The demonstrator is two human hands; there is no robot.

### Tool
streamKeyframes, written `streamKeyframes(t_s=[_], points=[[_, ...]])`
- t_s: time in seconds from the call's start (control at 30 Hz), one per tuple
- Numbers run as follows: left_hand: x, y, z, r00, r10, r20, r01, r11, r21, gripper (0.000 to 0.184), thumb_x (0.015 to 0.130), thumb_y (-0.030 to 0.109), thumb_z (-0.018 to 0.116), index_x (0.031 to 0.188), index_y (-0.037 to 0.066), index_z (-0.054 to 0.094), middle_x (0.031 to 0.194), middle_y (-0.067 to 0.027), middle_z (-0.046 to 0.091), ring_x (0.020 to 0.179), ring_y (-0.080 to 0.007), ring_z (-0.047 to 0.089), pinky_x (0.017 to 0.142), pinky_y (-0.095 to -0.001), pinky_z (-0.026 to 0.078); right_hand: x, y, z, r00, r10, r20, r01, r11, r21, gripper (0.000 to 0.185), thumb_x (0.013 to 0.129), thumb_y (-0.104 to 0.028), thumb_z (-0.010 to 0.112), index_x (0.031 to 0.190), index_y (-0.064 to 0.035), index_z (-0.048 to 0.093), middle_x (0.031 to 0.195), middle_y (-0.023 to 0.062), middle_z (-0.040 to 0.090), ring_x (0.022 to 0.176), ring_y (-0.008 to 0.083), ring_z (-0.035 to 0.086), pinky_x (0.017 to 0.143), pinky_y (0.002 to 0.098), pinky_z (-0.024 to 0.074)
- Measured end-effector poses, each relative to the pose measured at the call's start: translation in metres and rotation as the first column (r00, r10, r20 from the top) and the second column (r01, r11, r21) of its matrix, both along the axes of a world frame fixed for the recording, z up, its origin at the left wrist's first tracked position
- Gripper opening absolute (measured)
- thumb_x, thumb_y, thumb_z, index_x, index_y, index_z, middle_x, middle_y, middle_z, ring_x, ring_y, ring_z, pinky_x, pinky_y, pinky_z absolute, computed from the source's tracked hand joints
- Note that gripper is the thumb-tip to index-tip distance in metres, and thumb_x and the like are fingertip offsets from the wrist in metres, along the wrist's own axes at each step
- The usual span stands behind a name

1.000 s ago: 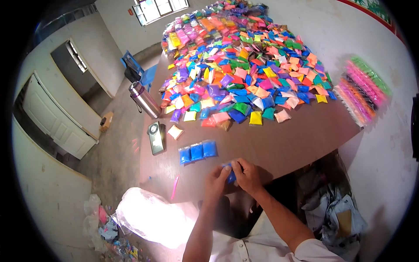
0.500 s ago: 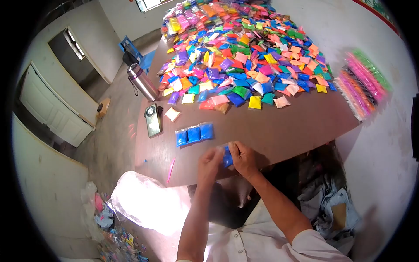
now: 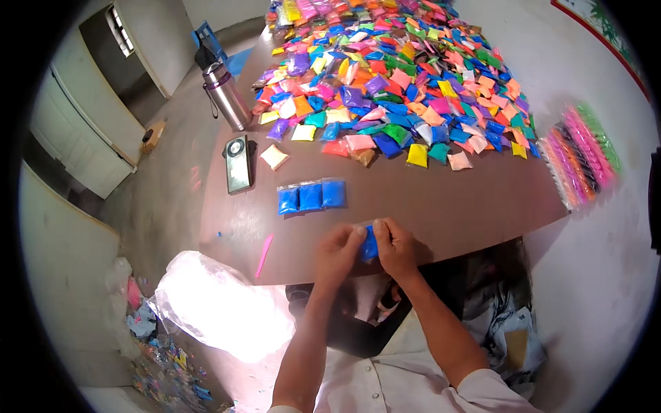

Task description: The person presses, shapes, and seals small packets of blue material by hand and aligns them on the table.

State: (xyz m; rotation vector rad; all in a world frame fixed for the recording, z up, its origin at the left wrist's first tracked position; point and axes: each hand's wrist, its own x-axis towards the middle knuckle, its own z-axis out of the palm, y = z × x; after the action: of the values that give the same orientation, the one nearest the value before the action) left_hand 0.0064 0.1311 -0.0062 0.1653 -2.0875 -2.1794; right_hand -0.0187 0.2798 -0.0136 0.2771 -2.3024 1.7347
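Observation:
Between my two hands, at the near edge of the brown table [image 3: 427, 206], is a small blue packet [image 3: 370, 244]. My left hand [image 3: 337, 255] pinches its left side, and my right hand [image 3: 396, 249] grips its right side, thumb on top. Just beyond my hands, three blue packets lie in a row, the left one [image 3: 288, 200], the middle one [image 3: 310, 196] and the right one [image 3: 334, 193]. A pink plastic tool [image 3: 264, 255] rests on the table to the left of my left hand.
A large heap of coloured packets [image 3: 385, 89] covers the far table. At left stand a steel flask [image 3: 228, 98], a phone [image 3: 238, 165] and a pale packet [image 3: 274, 157]. Bundled coloured packs [image 3: 582, 155] are at right. A bright plastic bag [image 3: 213, 303] hangs low at left.
The view has shifted, so the table's contents sit higher in the picture. My left hand, blurred half a second ago, now holds the blue packet's left side. The three-packet row looks unchanged.

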Motion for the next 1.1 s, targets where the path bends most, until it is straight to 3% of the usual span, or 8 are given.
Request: streamKeyframes(t_s=[0.27, 0.4, 0.47, 0.6, 0.77, 0.83, 0.9, 1.1], points=[[0.003, 0.009, 0.002, 0.997, -0.073, -0.017, 0.071, 0.994, -0.082, 0.029, 0.101, 0.028, 0.075, 0.105, -0.001, 0.075, 0.083, -0.0052, 0.073, 0.078, -0.0096, 0.064, 0.07, -0.0301, 0.053, -0.001, 0.002, -0.001, 0.999, -0.034, 0.034, 0.034, 0.999, -0.014, 0.032, 0.111, -0.029, 0.057, 0.101, -0.0013, 0.07, 0.08, 0.0093, 0.066, 0.072, 0.017, 0.062, 0.069, 0.0327, 0.0514], [0.0, 0.006, -0.014, 0.995, -0.041, -0.092, 0.041, 0.999, -0.003, 0.029, 0.1, 0.027, 0.076, 0.101, -0.001, 0.073, 0.079, -0.0029, 0.069, 0.074, -0.0079, 0.059, 0.067, -0.0303, 0.05, -0.002, -0.001, -0.001, 1.0, -0.015, -0.017, 0.016, 0.999, 0.043, 0.033, 0.112, -0.029, 0.056, 0.1, -0.0006, 0.069, 0.079, 0.007, 0.065, 0.074, 0.015, 0.06, 0.07, 0.0328, 0.0508], [-0.002, 0.003, -0.025, 0.994, -0.102, -0.045, 0.104, 0.994, 0.027, 0.025, 0.101, 0.022, 0.073, 0.11, -0.001, 0.076, 0.089, -0.0013, 0.073, 0.083, -0.007, 0.062, 0.075, -0.0285, 0.053, -0.002, -0.001, -0.002, 1.0, 0.016, -0.025, -0.016, 1.0, 0.016, 0.034, 0.112, -0.029, 0.056, 0.1, -0.0001, 0.069, 0.08, 0.0058, 0.064, 0.075, 0.0138, 0.059, 0.07, 0.0326, 0.0506], [0.0, 0.007, -0.009, 0.995, -0.043, -0.088, 0.048, 0.998, 0.052, 0.031, 0.1, 0.028, 0.077, 0.095, -0.002, 0.07, 0.075, -0.0028, 0.066, 0.073, -0.0074, 0.059, 0.064, -0.03, 0.05, -0.005, 0.006, -0.005, 0.998, 0.014, 0.053, -0.014, 1.0, -0.004, 0.034, 0.112, -0.03, 0.057, 0.103, 0.0007, 0.069, 0.081, 0.0029, 0.062, 0.078, 0.0107, 0.056, 0.072, 0.0303, 0.0499], [0.005, 0.005, 0.012, 0.989, -0.145, 0.037, 0.146, 0.989, -0.029, 0.033, 0.098, 0.028, 0.079, 0.113, -0.002, 0.075, 0.089, -0.0025, 0.074, 0.084, -0.0085, 0.067, 0.072, -0.0288, 0.056, -0.006, 0.006, -0.014, 0.984, 0.003, 0.178, 0.034, 0.978, -0.204, 0.035, 0.112, -0.031, 0.058, 0.101, 0.0009, 0.068, 0.081, 0.0026, 0.06, 0.079, 0.0097, 0.055, 0.072, 0.0286, 0.0495], [0.005, 0.006, 0.02, 0.979, -0.165, 0.118, 0.16, 0.986, 0.051, 0.033, 0.099, 0.027, 0.078, 0.114, -0.002, 0.075, 0.09, -0.003, 0.074, 0.084, -0.0094, 0.068, 0.072, -0.0294, 0.056, -0.007, 0.009, -0.013, 0.994, -0.079, 0.077, 0.079, 0.997, 0.004, 0.037, 0.112, -0.034, 0.058, 0.1, 0.0001, 0.068, 0.083, 0.0043, 0.062, 0.08, 0.01, 0.056, 0.073, 0.0293, 0.0505], [0.003, 0.006, 0.017, 0.963, -0.19, 0.19, 0.168, 0.977, 0.128, 0.032, 0.099, 0.025, 0.077, 0.116, -0.002, 0.074, 0.091, -0.0035, 0.074, 0.083, -0.0104, 0.068, 0.073, -0.03, 0.057, -0.005, 0.004, -0.008, 0.992, -0.097, 0.079, 0.098, 0.995, -0.007, 0.037, 0.112, -0.034, 0.058, 0.1, -0.0002, 0.068, 0.083, 0.0055, 0.064, 0.08, 0.0108, 0.058, 0.074, 0.0298, 0.051], [-0.001, 0.005, -0.01, 0.991, -0.125, -0.038, 0.13, 0.982, 0.141, 0.02, 0.1, 0.017, 0.076, 0.11, -0.001, 0.074, 0.09, -0.0036, 0.074, 0.083, -0.0081, 0.065, 0.074, -0.0279, 0.054, -0.002, 0.0, -0.005, 0.998, -0.048, 0.049, 0.048, 0.999, 0.0, 0.041, 0.114, -0.037, 0.054, 0.1, -0.0007, 0.066, 0.088, 0.0025, 0.063, 0.083, 0.0102, 0.056, 0.075, 0.0304, 0.0502]])
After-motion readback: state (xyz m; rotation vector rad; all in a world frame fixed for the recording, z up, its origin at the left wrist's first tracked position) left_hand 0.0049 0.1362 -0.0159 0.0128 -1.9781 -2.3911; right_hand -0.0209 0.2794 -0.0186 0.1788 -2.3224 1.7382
